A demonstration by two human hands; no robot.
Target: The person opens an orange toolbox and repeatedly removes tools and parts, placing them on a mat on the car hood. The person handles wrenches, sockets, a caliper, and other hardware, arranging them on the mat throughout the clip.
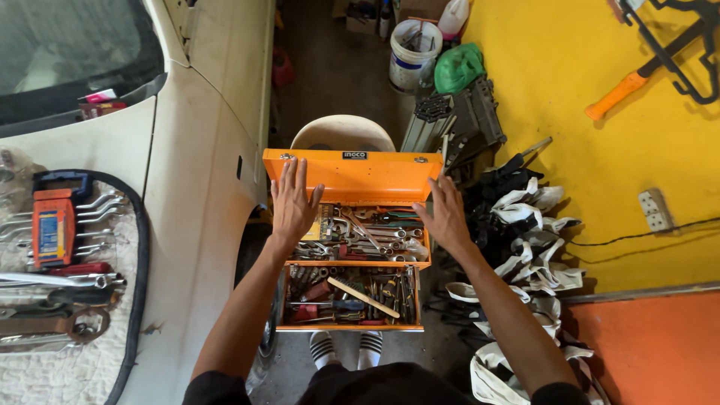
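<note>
My two hands, left [291, 204] and right [445, 215], rest open on one orange toolbox's [352, 175] lid; perhaps two trays of wrenches [367, 234].

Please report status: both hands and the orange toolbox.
Left hand open, flat on orange toolbox lid. Right hand open at lid's right edge. Wrenches in tray exposed; nothing blocking.

At 12 o'clock from your hands, a small black label [355, 155] sits on the orange lid [375, 180]. At 9 o'clock lies an orange wrench card [52, 227] with a blue-and-yellow panel. At 10 o'clock, a small red-and-pink box [100, 103] rests behind the windshield.
</note>
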